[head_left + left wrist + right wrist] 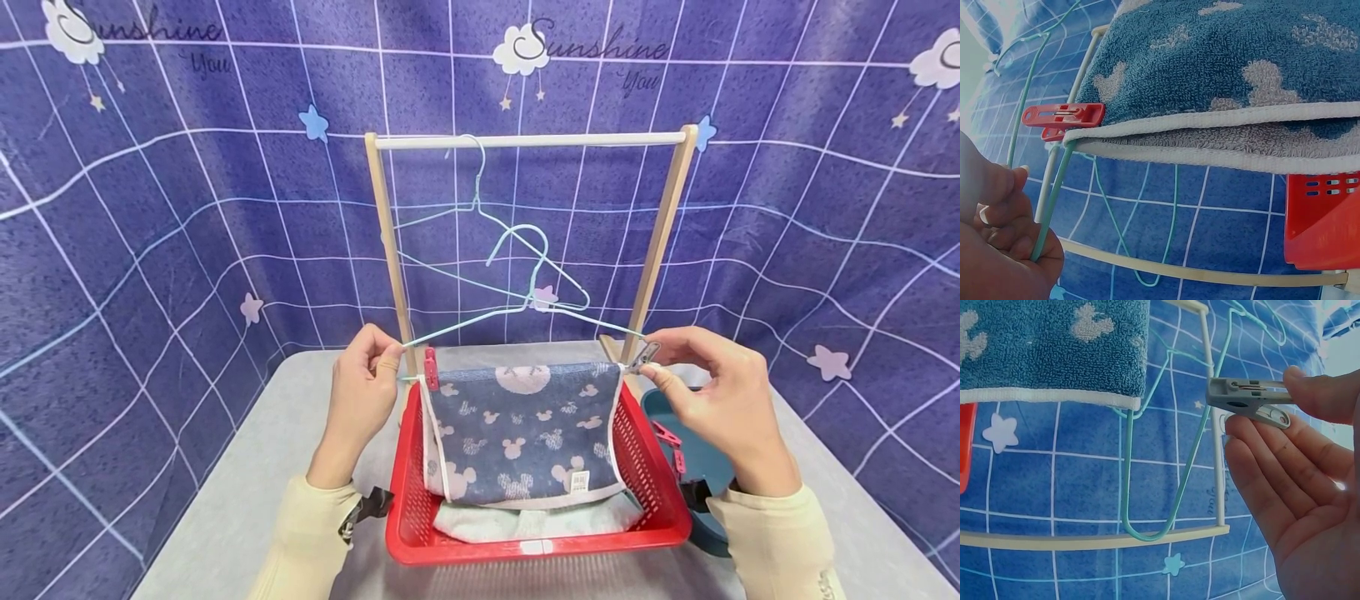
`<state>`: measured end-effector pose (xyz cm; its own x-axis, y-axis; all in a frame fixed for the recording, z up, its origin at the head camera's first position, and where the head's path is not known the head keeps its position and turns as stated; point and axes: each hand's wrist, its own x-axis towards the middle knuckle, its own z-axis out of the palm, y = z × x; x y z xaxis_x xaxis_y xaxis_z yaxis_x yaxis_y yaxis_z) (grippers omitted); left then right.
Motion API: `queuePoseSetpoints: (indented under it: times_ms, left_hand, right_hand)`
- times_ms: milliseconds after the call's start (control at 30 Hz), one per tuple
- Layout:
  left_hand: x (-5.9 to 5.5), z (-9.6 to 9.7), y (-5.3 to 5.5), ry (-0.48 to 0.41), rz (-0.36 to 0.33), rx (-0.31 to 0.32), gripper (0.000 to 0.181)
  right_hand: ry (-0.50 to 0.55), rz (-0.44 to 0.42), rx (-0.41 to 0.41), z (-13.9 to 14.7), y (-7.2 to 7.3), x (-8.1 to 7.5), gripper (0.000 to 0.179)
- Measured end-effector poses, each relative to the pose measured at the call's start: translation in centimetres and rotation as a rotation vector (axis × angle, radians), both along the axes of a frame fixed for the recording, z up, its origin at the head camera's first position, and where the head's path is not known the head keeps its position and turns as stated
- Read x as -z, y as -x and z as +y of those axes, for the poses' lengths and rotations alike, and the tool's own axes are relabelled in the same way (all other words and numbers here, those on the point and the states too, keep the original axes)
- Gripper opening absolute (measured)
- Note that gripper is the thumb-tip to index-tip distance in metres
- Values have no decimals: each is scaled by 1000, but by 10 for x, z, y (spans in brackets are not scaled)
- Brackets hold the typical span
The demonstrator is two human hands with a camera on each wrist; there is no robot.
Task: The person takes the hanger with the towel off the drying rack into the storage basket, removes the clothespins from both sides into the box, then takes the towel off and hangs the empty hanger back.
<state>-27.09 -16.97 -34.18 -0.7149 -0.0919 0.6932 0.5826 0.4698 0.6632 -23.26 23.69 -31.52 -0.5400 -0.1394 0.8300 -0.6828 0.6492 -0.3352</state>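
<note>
The head view shows the two hands well apart, at opposite ends of a pale green hanger [531,302] that carries a blue patterned towel [525,433]. The towel is folded over the hanger's lower bar and hangs above the red basket [465,552], which stands on the counter [262,467] with a pale cloth [495,523] in it.

The left hand [363,392] has its fingers curled round the hanger's left end, just beside a red clip [431,369] that pinches the towel's left corner. The right hand [712,396] holds a grey clip [1244,394] between thumb and fingers; the right wrist view puts it near the towel's right corner but apart from it. Whether its mouth is parted, I cannot tell.

So the step in hand looks to be pegging the second corner — one side is done, the other loose. The next move, I judge, calls for squeezing the grey clip wide, bringing it over the cloth and the bar together, then letting it bite, while the left hand keeps the hanger level — otherwise the towel could slide along the bar.
</note>
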Motion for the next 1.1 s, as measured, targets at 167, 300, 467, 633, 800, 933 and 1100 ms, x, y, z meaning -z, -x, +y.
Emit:
queuePoseSetpoints:
  times_ms: [167, 300, 467, 633, 800, 933, 1100]
  left_hand:
    - [0, 1, 0, -9, 2, 6, 17]
    - [1, 1, 0, -8, 1, 13, 17]
    - [2, 0, -1, -24, 1, -1, 18]
    - [2, -1, 0, -33, -5, 6, 17]
    - [3, -1, -1, -33, -10, 2, 18]
    - [4, 0, 0, -35, -6, 2, 17]
    - [4, -1, 2, -35, -6, 0, 17]
  right_hand:
    - [-3, 4, 14, 1, 0, -1, 38]
    - [7, 13, 30, 0, -1, -2, 42]
    - [26, 23, 46, -1, -2, -2, 45]
    - [61, 28, 77, 1, -4, -1, 44]
    - [76, 35, 100, 7, -2, 2, 45]
    - [90, 50, 124, 14, -2, 5, 45]
    - [108, 69, 158, 25, -1, 8, 44]
